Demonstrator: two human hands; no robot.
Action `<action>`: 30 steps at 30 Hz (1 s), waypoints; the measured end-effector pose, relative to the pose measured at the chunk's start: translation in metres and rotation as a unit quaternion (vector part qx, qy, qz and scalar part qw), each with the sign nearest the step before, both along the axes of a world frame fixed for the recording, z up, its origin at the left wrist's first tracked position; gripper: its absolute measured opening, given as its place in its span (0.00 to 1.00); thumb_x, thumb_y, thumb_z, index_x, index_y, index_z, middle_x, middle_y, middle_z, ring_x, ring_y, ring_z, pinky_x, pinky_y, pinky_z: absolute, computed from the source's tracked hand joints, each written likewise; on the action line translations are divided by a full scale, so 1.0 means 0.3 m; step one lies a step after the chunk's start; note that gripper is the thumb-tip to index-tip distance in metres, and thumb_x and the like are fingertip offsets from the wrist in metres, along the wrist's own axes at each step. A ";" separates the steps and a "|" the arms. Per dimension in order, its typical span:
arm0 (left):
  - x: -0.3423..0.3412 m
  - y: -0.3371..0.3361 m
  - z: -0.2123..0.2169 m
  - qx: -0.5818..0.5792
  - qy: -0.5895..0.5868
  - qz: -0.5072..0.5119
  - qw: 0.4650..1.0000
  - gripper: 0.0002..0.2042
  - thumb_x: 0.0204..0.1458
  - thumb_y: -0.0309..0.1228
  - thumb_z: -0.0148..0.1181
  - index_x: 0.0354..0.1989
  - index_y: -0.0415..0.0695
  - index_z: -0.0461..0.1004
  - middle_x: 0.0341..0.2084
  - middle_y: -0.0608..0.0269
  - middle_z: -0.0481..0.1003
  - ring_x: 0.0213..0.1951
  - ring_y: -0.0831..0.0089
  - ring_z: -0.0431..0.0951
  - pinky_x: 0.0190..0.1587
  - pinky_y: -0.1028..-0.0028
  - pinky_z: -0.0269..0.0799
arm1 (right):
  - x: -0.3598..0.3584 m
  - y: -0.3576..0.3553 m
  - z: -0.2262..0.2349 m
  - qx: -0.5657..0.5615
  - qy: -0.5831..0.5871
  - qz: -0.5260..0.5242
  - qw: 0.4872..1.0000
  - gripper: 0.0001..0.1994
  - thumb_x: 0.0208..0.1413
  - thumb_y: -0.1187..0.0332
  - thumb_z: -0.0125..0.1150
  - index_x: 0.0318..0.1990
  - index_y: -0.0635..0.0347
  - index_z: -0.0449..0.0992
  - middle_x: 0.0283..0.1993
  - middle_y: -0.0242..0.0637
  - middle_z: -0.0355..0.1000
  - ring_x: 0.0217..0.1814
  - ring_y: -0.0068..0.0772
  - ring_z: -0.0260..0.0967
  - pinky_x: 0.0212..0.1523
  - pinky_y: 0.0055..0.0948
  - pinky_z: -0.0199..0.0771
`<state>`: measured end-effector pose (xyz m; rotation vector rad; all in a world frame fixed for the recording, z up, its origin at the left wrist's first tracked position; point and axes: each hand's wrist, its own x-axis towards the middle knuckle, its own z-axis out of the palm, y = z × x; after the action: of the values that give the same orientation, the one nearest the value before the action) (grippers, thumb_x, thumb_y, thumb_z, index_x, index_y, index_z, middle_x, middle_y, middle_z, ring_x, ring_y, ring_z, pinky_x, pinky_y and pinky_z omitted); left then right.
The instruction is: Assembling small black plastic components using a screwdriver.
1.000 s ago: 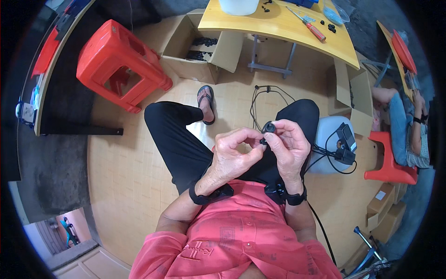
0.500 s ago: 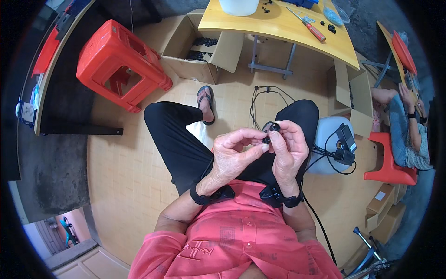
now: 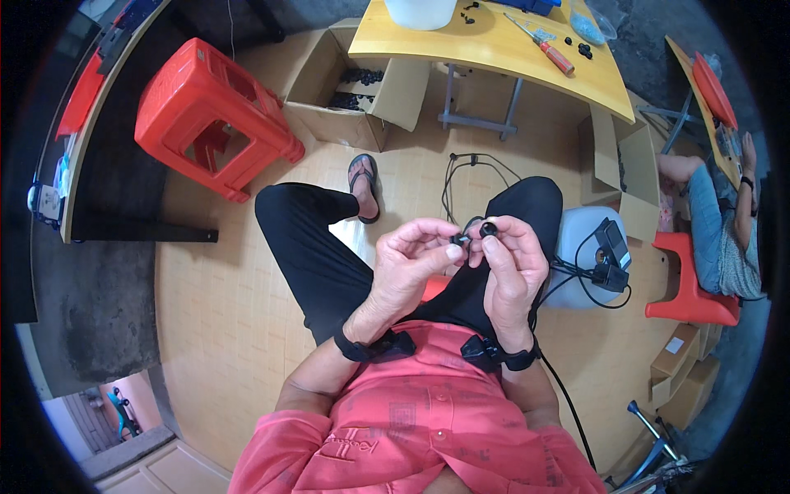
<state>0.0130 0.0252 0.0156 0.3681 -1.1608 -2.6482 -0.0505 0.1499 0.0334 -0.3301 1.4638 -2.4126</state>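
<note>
1. While both hands meet above the lap, the left hand (image 3: 411, 263) pinches a small black connector piece (image 3: 457, 240) between thumb and fingertips, fingers closed on it.
2. The right hand (image 3: 512, 262) holds a small black ring-shaped part (image 3: 489, 228) at its fingertips, fingers curled and clamped; the ring's opening faces up toward the camera.
3. Key relation: the ring sits just right of the connector piece, nearly touching, with the connector's long axis running roughly left-right toward it. Actual contact cannot be told.
4. A thin black cable (image 3: 461, 165) loops on the floor beyond the hands, apparently leading up to the parts.
5. Both hands lie equally close to the joint.
</note>
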 end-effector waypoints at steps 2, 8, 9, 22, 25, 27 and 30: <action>0.000 -0.022 0.000 0.025 0.016 -0.007 1.000 0.09 0.47 0.19 0.58 0.38 0.36 0.71 0.33 0.56 0.75 0.35 0.70 0.76 0.42 0.71 0.73 | -0.007 0.014 -0.001 0.003 0.007 0.014 1.000 0.12 0.49 0.80 0.58 0.42 0.67 0.70 0.36 0.34 0.71 0.34 0.18 0.68 0.36 0.17 0.68; -0.005 -0.021 0.031 0.038 0.057 -0.012 0.998 0.09 0.48 0.21 0.58 0.39 0.38 0.70 0.35 0.54 0.75 0.38 0.67 0.75 0.43 0.69 0.72 | 0.006 0.021 0.007 0.083 0.098 -0.005 0.992 0.13 0.48 0.82 0.58 0.43 0.68 0.70 0.35 0.35 0.71 0.32 0.20 0.68 0.33 0.17 0.68; -0.001 -0.020 0.036 0.027 0.059 -0.017 0.998 0.09 0.48 0.21 0.58 0.39 0.38 0.70 0.35 0.54 0.75 0.38 0.67 0.75 0.44 0.68 0.72 | 0.006 0.020 0.002 0.108 0.137 -0.015 0.985 0.13 0.47 0.83 0.59 0.42 0.68 0.70 0.34 0.36 0.71 0.31 0.21 0.68 0.33 0.18 0.68; -0.006 -0.023 0.008 0.079 0.092 -0.014 0.992 0.11 0.49 0.20 0.57 0.42 0.34 0.69 0.36 0.48 0.75 0.38 0.67 0.77 0.45 0.69 0.74 | 0.004 0.010 0.016 0.195 0.278 -0.037 0.940 0.13 0.45 0.82 0.61 0.41 0.69 0.73 0.32 0.39 0.73 0.30 0.25 0.69 0.31 0.21 0.69; -0.005 -0.025 0.008 0.091 0.089 -0.017 0.992 0.11 0.50 0.21 0.57 0.42 0.34 0.69 0.36 0.48 0.75 0.37 0.67 0.77 0.44 0.69 0.74 | 0.010 0.007 0.029 0.148 0.212 -0.018 0.966 0.12 0.47 0.81 0.60 0.41 0.69 0.73 0.34 0.40 0.73 0.32 0.25 0.70 0.32 0.20 0.69; -0.005 -0.024 0.011 0.094 0.086 -0.016 0.992 0.11 0.50 0.20 0.57 0.43 0.34 0.69 0.36 0.49 0.75 0.37 0.66 0.77 0.44 0.68 0.74 | 0.008 0.007 0.031 0.146 0.202 -0.012 0.968 0.10 0.48 0.81 0.59 0.41 0.69 0.74 0.35 0.40 0.73 0.32 0.24 0.71 0.32 0.20 0.69; -0.002 -0.021 0.011 0.094 0.083 -0.012 0.992 0.11 0.50 0.20 0.57 0.43 0.34 0.69 0.36 0.49 0.75 0.37 0.66 0.77 0.44 0.68 0.74 | 0.005 0.005 0.020 0.154 0.230 -0.016 0.961 0.10 0.48 0.81 0.60 0.40 0.69 0.74 0.35 0.40 0.73 0.31 0.24 0.71 0.32 0.20 0.69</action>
<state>0.0125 0.0188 0.0190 0.1626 -0.8749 -2.7550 -0.0491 0.1514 0.0393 -0.8381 2.0168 -2.1706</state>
